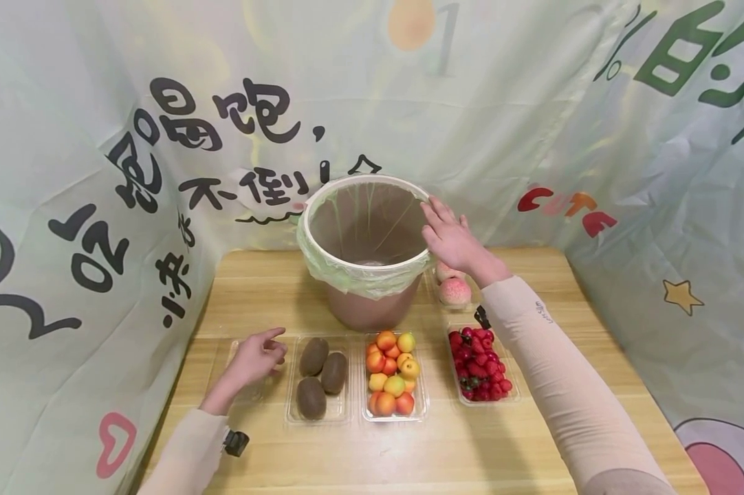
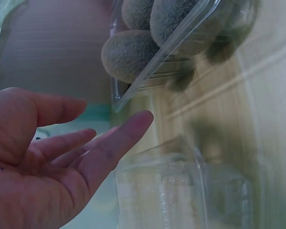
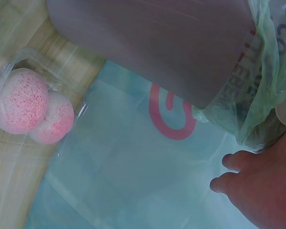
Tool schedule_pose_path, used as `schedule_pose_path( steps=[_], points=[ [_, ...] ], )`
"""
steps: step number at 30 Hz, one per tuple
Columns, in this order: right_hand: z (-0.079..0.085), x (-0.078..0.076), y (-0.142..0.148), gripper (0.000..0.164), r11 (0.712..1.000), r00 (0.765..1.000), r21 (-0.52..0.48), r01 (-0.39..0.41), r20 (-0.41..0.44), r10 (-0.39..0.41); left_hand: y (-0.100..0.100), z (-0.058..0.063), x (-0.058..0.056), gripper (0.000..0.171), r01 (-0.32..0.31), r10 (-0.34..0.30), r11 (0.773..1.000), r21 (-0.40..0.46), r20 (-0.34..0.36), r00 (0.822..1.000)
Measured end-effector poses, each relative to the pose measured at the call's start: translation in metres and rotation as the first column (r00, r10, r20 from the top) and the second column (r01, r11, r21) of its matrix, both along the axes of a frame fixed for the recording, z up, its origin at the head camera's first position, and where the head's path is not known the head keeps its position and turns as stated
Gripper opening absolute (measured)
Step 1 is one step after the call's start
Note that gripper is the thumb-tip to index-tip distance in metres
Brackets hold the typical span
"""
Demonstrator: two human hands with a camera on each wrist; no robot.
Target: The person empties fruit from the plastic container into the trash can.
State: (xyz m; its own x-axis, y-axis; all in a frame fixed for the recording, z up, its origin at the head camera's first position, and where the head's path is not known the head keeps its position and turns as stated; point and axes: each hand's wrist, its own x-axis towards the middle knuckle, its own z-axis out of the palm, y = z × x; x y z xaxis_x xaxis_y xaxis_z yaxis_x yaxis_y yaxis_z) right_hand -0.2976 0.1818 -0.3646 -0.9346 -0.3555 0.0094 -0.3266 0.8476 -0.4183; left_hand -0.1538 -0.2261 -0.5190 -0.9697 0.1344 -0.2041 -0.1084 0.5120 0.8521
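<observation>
A brown bin stands at the back of the table, its white rim lined with a thin green plastic bag. My right hand is at the bin's right rim, fingers mostly straight; in the right wrist view it is beside the green bag, and its contact is partly hidden. My left hand hovers above an empty-looking clear box, fingers loosely extended and holding nothing. Beside it, a clear box holds three brown kiwifruit.
Right of the kiwifruit, a clear box holds orange and yellow fruit. Further right, another holds red berries and cherries. Two pink peaches sit in a box behind, beside the bin. Printed cloth surrounds the table.
</observation>
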Motion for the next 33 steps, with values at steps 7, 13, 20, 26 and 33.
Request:
schedule_pose_path(
  steps=[7,13,20,26,33],
  points=[
    [-0.001,-0.001,0.0,0.07,1.0,1.0,0.004,-0.003,-0.002,0.003,0.008,-0.005,0.003,0.055,-0.013,0.014,1.0,-0.025,0.02,1.0],
    [-0.001,-0.001,0.0,0.069,1.0,1.0,0.003,-0.003,-0.019,0.003,0.013,-0.011,0.004,0.058,0.002,-0.002,0.999,-0.046,0.005,1.0],
    [-0.001,-0.002,0.0,0.069,1.0,1.0,0.006,-0.003,-0.026,0.003,0.017,-0.022,0.005,0.063,0.026,-0.026,0.997,-0.068,-0.002,1.0],
    [-0.002,-0.001,-0.001,0.07,1.0,1.0,0.001,0.0,-0.021,0.0,0.02,-0.024,0.006,0.068,0.015,-0.014,0.998,-0.062,0.014,1.0],
    [-0.001,-0.002,0.0,0.069,1.0,1.0,-0.005,0.001,-0.018,-0.001,0.027,-0.028,0.011,0.073,-0.032,0.031,0.999,0.007,0.07,0.997]
  ],
)
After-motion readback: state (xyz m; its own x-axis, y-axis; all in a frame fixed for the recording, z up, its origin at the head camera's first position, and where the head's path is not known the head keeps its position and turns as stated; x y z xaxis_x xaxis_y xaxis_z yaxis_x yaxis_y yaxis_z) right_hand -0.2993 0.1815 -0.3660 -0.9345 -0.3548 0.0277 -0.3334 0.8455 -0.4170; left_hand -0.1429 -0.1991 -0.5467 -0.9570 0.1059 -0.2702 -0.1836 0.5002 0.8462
